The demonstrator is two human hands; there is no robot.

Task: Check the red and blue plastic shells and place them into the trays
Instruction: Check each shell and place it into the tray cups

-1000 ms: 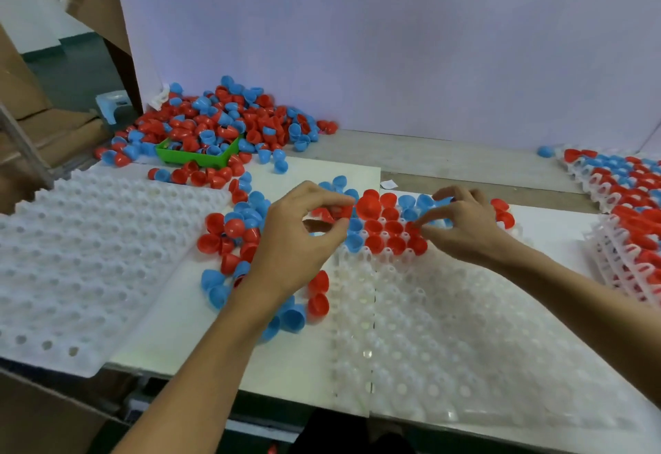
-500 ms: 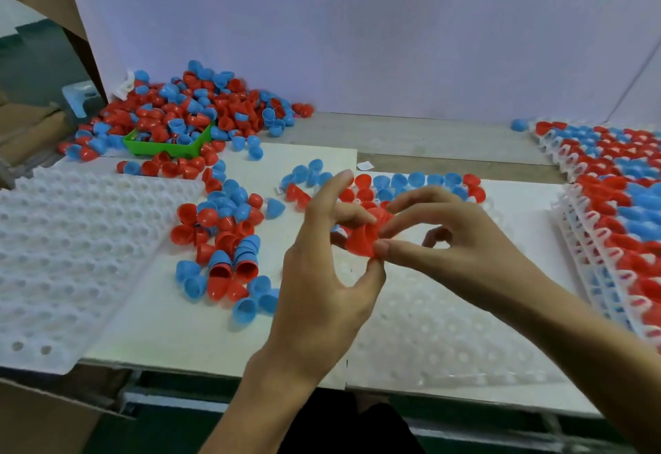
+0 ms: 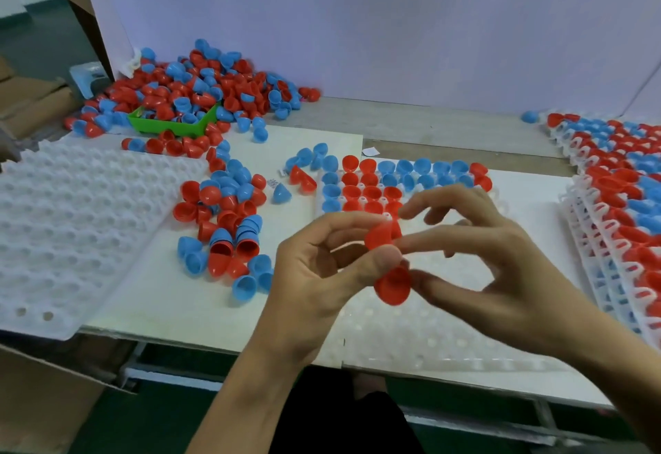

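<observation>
Two red shells are held above the white tray (image 3: 447,332) in front of me. My left hand (image 3: 314,282) pinches the upper red shell (image 3: 380,235) between thumb and fingers. My right hand (image 3: 500,267) pinches the lower red shell (image 3: 392,286) between thumb and forefinger, its other fingers spread. The tray's far rows hold red and blue shells (image 3: 372,189). A loose heap of shells (image 3: 229,217) lies on the white board to the left.
A large pile of shells (image 3: 200,85) surrounds a green bin (image 3: 171,127) at the back left. An unfilled white tray (image 3: 71,224) lies at the left. Stacked filled trays (image 3: 622,203) stand at the right edge. A purple-white wall backs the table.
Both hands lifted from the tray's far rows and came together nearer me. The red shells held as one piece half a second ago are now pulled apart, one in each hand.
</observation>
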